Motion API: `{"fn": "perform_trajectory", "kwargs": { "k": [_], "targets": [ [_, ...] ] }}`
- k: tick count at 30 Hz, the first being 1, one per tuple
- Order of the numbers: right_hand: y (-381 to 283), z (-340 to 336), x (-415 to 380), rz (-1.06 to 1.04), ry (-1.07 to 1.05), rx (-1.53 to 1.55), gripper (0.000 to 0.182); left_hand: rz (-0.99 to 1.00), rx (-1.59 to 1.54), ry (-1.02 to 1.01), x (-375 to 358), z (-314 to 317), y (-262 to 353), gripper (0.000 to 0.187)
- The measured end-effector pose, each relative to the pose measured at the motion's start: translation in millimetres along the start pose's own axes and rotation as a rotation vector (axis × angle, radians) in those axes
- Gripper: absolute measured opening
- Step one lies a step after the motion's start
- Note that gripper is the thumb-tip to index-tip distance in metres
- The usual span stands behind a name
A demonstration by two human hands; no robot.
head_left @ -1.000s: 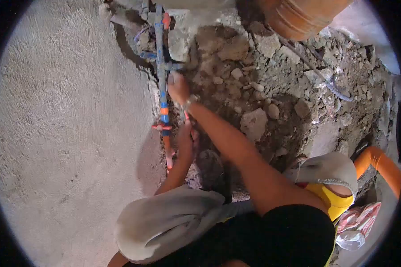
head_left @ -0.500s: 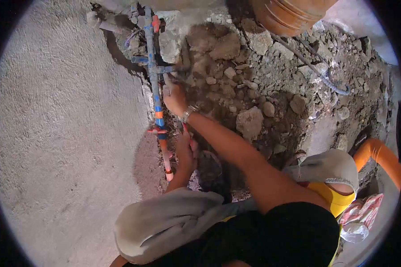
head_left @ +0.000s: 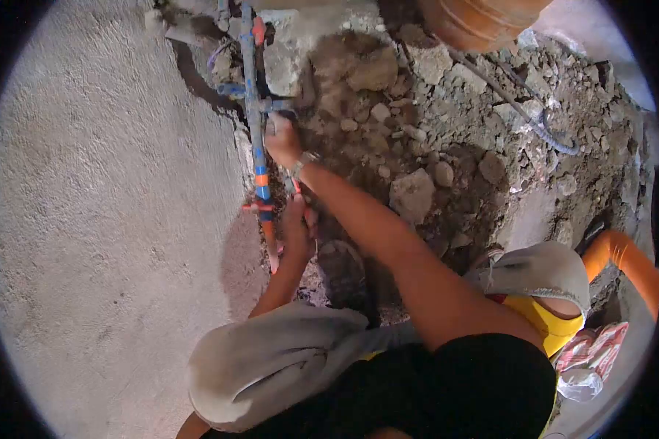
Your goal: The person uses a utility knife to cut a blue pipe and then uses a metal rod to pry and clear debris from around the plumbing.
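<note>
My right hand [head_left: 283, 143], with a metal band at its wrist, is closed just below a short grey-blue side stub [head_left: 277, 105] of the long pipe [head_left: 255, 124]. Its fingertips reach the stub, and what they hold is hidden. Lower down, my left hand [head_left: 296, 227] is closed around a red-handled tool [head_left: 296, 186], whose working end I cannot make out. Beside the left hand, the pipe carries blue and orange bands [head_left: 261, 180] and a red valve handle [head_left: 257, 208]. Farther up sits another red valve handle [head_left: 258, 31].
Rough concrete [head_left: 117, 197] lies left of the pipe. Broken rubble [head_left: 411, 196] fills the dug-out ground to the right, with a bent steel bar [head_left: 520, 110] across it. A brown bucket [head_left: 483, 22] stands at the top; an orange pipe [head_left: 622, 256] and a plastic sack [head_left: 589, 358] lie right.
Both hands have moved slightly up along the pipe, the left with the red-handled tool. The right hand's fingers have curled in closer to the side stub.
</note>
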State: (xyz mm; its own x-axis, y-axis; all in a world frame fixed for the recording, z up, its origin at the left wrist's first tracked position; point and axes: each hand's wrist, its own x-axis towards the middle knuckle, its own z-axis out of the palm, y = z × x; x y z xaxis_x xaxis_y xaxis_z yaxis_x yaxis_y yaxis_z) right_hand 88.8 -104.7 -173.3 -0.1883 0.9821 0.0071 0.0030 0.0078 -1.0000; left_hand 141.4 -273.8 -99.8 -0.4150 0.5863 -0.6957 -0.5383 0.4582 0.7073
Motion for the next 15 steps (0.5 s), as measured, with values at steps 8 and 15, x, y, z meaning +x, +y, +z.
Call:
{"fn": "perform_trajectory", "kwargs": {
  "k": [8,15],
  "targets": [
    [-15,-10,-9,-0.040,0.075,0.026,0.017,-0.031,-0.047,0.062,-12,10,-21,0.026],
    [-5,-20,5,0.029,-0.170,-0.062,0.030,0.280,0.363,-0.056,8,-14,-45,0.026]
  ]
}}
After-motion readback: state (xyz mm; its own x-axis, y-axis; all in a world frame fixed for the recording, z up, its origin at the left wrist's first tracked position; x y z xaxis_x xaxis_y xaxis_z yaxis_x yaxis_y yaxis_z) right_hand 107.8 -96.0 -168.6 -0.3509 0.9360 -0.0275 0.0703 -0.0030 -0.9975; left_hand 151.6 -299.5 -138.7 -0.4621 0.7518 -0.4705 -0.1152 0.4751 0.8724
